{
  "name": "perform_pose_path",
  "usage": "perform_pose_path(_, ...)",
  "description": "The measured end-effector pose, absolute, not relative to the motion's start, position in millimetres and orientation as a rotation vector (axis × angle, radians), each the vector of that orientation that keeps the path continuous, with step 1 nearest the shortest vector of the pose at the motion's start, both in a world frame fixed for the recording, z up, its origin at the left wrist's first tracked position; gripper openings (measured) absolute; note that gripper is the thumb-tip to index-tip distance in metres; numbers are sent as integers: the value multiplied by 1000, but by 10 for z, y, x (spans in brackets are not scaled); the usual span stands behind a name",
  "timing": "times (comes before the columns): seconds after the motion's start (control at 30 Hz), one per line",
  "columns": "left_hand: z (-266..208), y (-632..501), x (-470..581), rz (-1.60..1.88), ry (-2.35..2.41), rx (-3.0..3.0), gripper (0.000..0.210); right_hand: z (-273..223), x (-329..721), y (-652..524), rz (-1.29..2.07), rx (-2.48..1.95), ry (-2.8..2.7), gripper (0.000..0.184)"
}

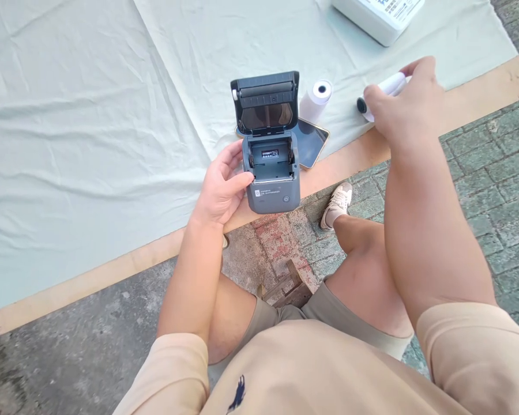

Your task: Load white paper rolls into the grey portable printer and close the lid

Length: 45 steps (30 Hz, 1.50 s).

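Observation:
My left hand (225, 187) is closed on the side of a dark grey label printer (273, 199), thumb on its front edge. The printer's lid (266, 95) stands raised, and its roll compartment (271, 167) has no roll in it. Off to the right, my right hand (410, 101) grips a white paper roll (384, 89) lying on its side, with a dark core end facing left. A second white paper roll (315, 102) stands upright just right of the raised lid. Behind the printer lies a smartphone (311, 141), partly covered by it.
A pale cloth (90, 144) with creases covers the table, leaving a wooden edge strip (125, 268) bare along the front. A white box (378, 20) with printed text sits at the far right. Below are my legs, a wooden stool (292, 288) and brick paving (493, 202).

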State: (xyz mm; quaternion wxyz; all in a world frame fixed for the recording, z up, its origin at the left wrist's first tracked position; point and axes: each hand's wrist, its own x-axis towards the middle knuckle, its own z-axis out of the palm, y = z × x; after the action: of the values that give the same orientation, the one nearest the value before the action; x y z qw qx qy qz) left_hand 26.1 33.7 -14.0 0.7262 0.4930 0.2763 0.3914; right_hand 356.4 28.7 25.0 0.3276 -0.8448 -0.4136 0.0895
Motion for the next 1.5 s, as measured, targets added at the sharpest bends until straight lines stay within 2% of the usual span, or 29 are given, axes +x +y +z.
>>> perform_pose_path(0.07,-155,346,256,864,611,1079,62,364,3438,285,216,-2285,-979,52)
perform_pose_path(0.2,-187,368,244,854,639,1057,69,590,3236,191,175,-2276,-1050,50)
perform_pose_path(0.3,-195,373,241,857,620,1085,68,650,3194,101,95,-2100,-1135,44)
perform_pose_path(0.37,-198,372,242,859,617,1092,67,629,3221,87,93,-1884,-1089,54)
perform_pose_path(0.43,-202,367,244,866,619,1074,68,581,3279,121,289,-1623,-916,63)
perform_pose_path(0.53,-195,356,254,880,625,1052,68,508,3383,201,683,-1366,-632,44)
perform_pose_path(0.57,-187,352,259,879,631,1053,66,490,3413,216,771,-1312,-590,43)
perform_pose_path(0.73,-147,337,283,878,628,1046,62,445,3438,211,1083,-1073,-902,46)
perform_pose_path(0.8,-142,333,285,884,633,1028,63,479,3325,194,1141,-1091,-975,42)
perform_pose_path(0.93,-116,312,291,887,658,1010,63,704,2825,43,951,-1122,-1138,40)
perform_pose_path(1.07,-73,286,299,873,674,1009,66,917,2334,-185,637,-1192,-1700,18)
perform_pose_path(1.23,-115,303,289,878,676,1064,66,877,2166,-201,379,-1598,-2101,22)
perform_pose_path(1.5,-267,382,280,886,621,1140,69,1000,2175,-169,230,-1698,-2277,25)
